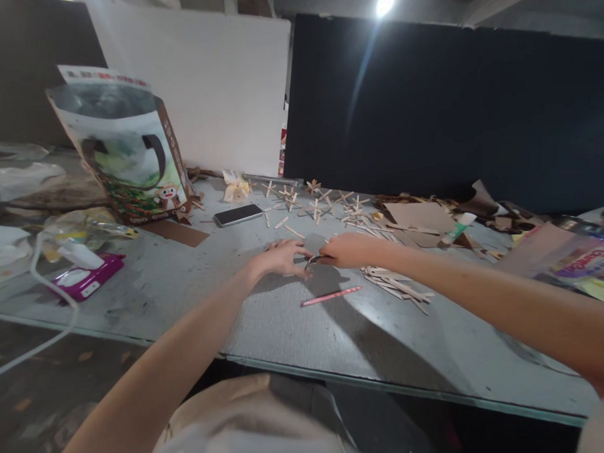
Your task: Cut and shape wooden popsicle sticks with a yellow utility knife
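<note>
Head view: right hand (348,250) closed on a small dark metallic tool (312,260); left hand (283,258) at its tip, fingers spread, cannot tell if pinching anything.
Slim pink pencil (331,296) nearer the person; loose flat pale wooden sticks (397,284) partly covered by right forearm (454,280). Beyond: crossed pale-stick pieces (317,210), flat black-screened phone (238,215); tall printed bag (130,152) far left. Scuffed grey surface (277,325); white panel (198,82), black panel (452,106) behind. Tool blurred, partly inside fist; pink-purple packet (581,259) cut off at right.

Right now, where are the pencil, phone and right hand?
Pencil (331,296): head view, middle of its shaft.
Phone (238,215): head view, middle of its screen.
Right hand (346,249): head view, back of it.
</note>
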The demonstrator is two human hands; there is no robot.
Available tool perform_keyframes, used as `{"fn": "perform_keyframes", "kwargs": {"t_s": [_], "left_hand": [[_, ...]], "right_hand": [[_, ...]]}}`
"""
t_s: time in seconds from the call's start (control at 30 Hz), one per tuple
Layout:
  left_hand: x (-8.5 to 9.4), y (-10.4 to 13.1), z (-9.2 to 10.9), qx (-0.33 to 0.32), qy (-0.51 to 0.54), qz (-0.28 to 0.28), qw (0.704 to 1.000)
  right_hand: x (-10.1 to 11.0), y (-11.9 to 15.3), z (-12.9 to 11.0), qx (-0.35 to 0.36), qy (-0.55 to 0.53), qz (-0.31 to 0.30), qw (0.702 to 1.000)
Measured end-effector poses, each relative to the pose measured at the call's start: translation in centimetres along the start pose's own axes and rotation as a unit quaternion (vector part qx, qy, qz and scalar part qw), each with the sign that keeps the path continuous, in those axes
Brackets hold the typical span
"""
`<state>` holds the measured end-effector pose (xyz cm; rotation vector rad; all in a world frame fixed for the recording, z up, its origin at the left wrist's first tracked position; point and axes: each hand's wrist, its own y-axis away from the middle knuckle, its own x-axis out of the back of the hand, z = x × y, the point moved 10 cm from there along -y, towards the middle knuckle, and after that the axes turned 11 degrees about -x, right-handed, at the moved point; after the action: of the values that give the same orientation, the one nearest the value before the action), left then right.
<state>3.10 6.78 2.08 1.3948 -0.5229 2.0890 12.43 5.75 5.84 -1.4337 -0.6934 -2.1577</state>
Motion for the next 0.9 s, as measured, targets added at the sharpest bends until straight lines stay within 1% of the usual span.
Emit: {"fn": "perform_keyframes", "kwargs": {"t_s": [0.17, 0.33, 0.47, 0.77, 0.83, 0.9], "left_hand": [[0.1, 0.0, 0.2, 0.002, -0.002, -0.001, 1.000], [0.1, 0.2, 0.2, 0.015, 0.010, -0.012, 1.000], [0.0, 0.1, 0.1, 0.010, 0.009, -0.015, 1.000], [-0.4, -0.3, -0.5, 0.009, 0.010, -0.020, 1.000], [-0.5, -0.4, -0.5, 0.001, 0.011, -0.016, 1.000], [-0.5, -0.4, -0.5, -0.008, 0.017, -0.011, 1.000]], "right_hand": [[0.2, -0.1, -0.2, 0.005, 0.003, -0.010, 1.000], [0.2, 0.1, -0.5, 0.014, 0.004, -0.007, 1.000], [0.1, 0.0, -0.4, 0.005, 0.005, -0.014, 1.000], [1.2, 0.1, -1.7, -0.005, 0.070, -0.042, 0.997], [1.5, -0.3, -1.8, -0.007, 0.051, -0.049, 0.997], [1.7, -1.0, -2.1, 0.008, 0.009, -0.054, 0.998]]}}
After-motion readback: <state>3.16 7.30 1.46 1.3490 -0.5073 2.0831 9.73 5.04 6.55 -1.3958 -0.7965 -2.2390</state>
